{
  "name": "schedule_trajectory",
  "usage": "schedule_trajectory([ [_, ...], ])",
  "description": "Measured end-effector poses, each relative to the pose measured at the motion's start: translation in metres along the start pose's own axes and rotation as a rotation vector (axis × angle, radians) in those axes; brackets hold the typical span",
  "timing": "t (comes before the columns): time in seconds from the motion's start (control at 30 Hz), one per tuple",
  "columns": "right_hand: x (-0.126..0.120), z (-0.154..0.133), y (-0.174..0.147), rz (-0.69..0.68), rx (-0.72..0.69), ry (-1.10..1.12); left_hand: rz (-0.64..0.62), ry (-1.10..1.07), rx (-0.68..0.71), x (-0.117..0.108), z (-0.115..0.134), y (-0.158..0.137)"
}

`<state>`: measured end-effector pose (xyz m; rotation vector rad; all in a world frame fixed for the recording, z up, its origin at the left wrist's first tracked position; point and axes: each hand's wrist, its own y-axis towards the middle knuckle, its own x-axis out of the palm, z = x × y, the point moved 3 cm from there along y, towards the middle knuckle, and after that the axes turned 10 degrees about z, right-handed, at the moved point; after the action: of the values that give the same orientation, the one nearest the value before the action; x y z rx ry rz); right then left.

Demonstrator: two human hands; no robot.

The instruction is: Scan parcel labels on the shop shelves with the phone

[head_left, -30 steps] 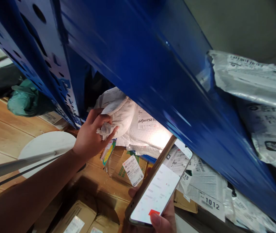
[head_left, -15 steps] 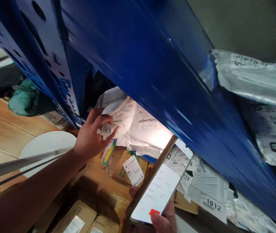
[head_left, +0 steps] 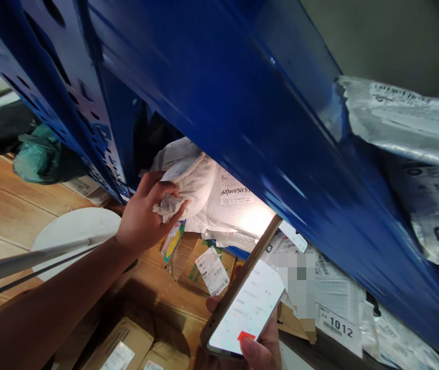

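My left hand [head_left: 146, 213] reaches in under a blue shelf beam and is closed on the crumpled end of a white mailing bag [head_left: 196, 187]. Behind that bag lies a flat white parcel [head_left: 238, 210] whose label has handwritten digits; bright light falls on it. In my right hand [head_left: 260, 349] is a smartphone [head_left: 248, 303], tilted, its screen lit and my thumb on a red area near the bottom. The phone's upper end is close to the lit parcel.
The blue shelf beam [head_left: 219, 92] crosses the view diagonally, with a perforated post [head_left: 76, 97] at left. Grey parcels [head_left: 408, 118] lie at right. Below are cardboard boxes [head_left: 123, 334], a labelled carton [head_left: 192, 262] and a tag reading 1012 [head_left: 339, 326]. A green bag [head_left: 38, 159] sits at left.
Almost nothing differs. Both hands keep their places, the left on the bag and the right on the phone; the view shifts very slightly.
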<state>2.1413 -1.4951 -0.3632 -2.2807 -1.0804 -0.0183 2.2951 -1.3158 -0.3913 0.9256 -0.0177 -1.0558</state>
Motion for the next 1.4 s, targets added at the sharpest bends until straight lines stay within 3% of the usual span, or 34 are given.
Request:
schedule_trajectory([
  [0.17, -0.007, 0.002, 0.007, -0.026, -0.091, -0.053, -0.004, 0.003, 0.001, 0.0, -0.001, 0.001],
  [0.87, -0.013, 0.002, 0.013, -0.038, -0.144, -0.074, 0.007, 0.024, 0.034, 0.001, -0.004, -0.002],
  [1.2, -0.011, 0.003, 0.008, -0.025, -0.113, -0.08, 0.009, 0.023, 0.065, 0.002, -0.004, 0.0],
  [1.4, -0.004, 0.0, 0.003, -0.006, -0.015, -0.027, 0.009, 0.025, 0.059, 0.001, -0.004, -0.001],
])
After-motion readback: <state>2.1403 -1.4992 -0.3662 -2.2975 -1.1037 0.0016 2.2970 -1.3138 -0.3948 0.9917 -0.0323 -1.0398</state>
